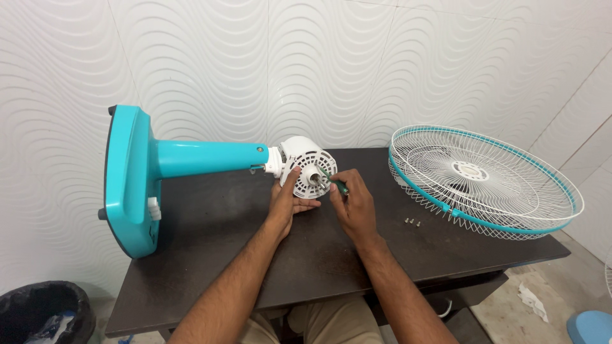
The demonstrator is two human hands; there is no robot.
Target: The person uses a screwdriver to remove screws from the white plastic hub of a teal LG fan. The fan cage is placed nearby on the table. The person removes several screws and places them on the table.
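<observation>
A teal fan stand (191, 159) lies on its side across the dark table (319, 255), its base (131, 181) at nine o'clock and its white motor housing (306, 167) near the middle of the table, facing the person. The left hand (287, 200) steadies the housing from below, the fingers (292, 181) spread and pressed against its lower face, thumb lying toward three o'clock. The right hand (354, 204) sits just beside it at three o'clock, its fingers closed around a green-handled screwdriver (336, 183) whose shaft slants up toward eleven o'clock onto the front of the housing, near the centre shaft.

At three o'clock on the table rests a white wire fan guard (484, 181) with a teal rim, lying flat and hanging partly over the table's edge. Two small screws (412, 222) lie on the table between the right hand and the guard. A black bin (44, 312) stands on the floor at seven o'clock.
</observation>
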